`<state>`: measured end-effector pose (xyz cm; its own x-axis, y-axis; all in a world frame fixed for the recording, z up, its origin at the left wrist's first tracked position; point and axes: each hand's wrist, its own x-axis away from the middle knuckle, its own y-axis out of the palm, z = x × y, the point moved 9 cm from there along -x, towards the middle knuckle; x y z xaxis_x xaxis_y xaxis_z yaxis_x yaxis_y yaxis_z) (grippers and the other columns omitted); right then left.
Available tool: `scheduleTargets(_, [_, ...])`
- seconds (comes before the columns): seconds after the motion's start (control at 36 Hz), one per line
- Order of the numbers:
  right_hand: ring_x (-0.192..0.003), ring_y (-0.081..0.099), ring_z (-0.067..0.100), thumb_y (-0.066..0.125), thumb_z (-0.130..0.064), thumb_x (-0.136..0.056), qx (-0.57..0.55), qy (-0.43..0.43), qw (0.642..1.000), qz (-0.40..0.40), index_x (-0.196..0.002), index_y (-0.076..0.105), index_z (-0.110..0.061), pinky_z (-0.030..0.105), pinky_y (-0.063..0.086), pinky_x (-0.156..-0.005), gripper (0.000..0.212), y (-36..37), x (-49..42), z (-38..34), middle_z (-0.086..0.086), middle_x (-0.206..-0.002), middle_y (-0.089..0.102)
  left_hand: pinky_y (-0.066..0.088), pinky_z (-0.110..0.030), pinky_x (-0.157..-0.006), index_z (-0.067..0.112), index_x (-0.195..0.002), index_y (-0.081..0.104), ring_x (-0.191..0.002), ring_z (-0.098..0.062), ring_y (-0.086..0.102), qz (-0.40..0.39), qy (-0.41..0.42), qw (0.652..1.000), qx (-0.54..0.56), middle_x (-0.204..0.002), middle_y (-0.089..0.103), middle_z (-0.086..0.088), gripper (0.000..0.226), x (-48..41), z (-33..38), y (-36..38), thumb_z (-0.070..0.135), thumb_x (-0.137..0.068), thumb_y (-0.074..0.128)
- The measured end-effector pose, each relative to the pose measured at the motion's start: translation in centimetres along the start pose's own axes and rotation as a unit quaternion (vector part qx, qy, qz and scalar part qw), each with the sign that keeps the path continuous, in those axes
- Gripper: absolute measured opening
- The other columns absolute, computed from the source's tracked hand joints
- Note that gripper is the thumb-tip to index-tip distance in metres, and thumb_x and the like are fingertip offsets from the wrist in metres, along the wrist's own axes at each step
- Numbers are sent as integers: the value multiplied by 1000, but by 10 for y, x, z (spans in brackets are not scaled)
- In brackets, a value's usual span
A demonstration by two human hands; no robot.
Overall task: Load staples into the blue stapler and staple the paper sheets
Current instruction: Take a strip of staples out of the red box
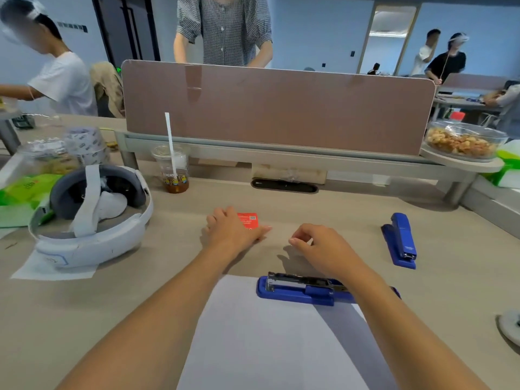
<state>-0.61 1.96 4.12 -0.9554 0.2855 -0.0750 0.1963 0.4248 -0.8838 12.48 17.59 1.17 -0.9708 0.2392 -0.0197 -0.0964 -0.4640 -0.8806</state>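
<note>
Head view: the left hand (233, 230) presses on the red staple box (249, 220), the empty, curled right hand (318, 243) just beside; opened blue stapler (298, 289) lies crosswise nearer.

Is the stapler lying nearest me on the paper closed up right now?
No, the near stapler lies opened on the paper sheets, its metal staple channel exposed, while only the far stapler at right is closed.

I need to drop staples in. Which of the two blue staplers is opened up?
The blue stapler on the paper, at the sheets' far edge: its metal staple channel is exposed. The stapler at right is closed.
</note>
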Motion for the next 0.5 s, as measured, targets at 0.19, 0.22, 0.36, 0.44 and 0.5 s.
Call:
scheduleTargets(0.19, [-87,58,8,51,-34,-97,-17,9,1000,-7,-104,66,-27,25,49,-75,18,8,-1,6,-9,-97,67,35,-48,-109,37,-149,34,-132,-31,31,-93,109,987,-72,-149,36,-1,92,-16,12,16,67,-71,72])
scheduleTargets(0.22, [-86,58,7,51,-33,-97,-18,9,1000,-8,-104,66,-27,24,48,-74,18,9,-1,7,-9,-97,67,35,-46,-108,35,-148,38,-130,-30,35,-105,119,985,-73,-146,42,-1,89,-19,10,15,65,-72,73])
scheduleTargets(0.36, [-87,59,8,53,-30,-96,-31,15,999,5,-103,68,-27,27,51,-78,17,5,-2,8,-10,-95,67,39,-43,-105,29,-144,45,-124,-25,41,-111,147,981,-52,-135,50,2,86,-16,8,8,59,-70,78])
scheduleTargets(0.44, [-87,57,5,55,-29,-97,-60,12,998,17,-102,69,-26,22,45,-74,15,2,-2,5,-12,-92,66,41,-42,-105,30,-143,44,-126,-22,44,-97,173,978,-59,-139,49,3,86,-6,12,3,60,-70,78])
scheduleTargets(0.5, [-85,58,3,57,-28,-95,-90,13,995,32,-98,70,-27,21,44,-73,14,-2,-2,4,-14,-89,66,42,-38,-103,29,-142,46,-125,-19,46,-89,187,977,-52,-139,50,4,86,1,15,-4,58,-69,80])
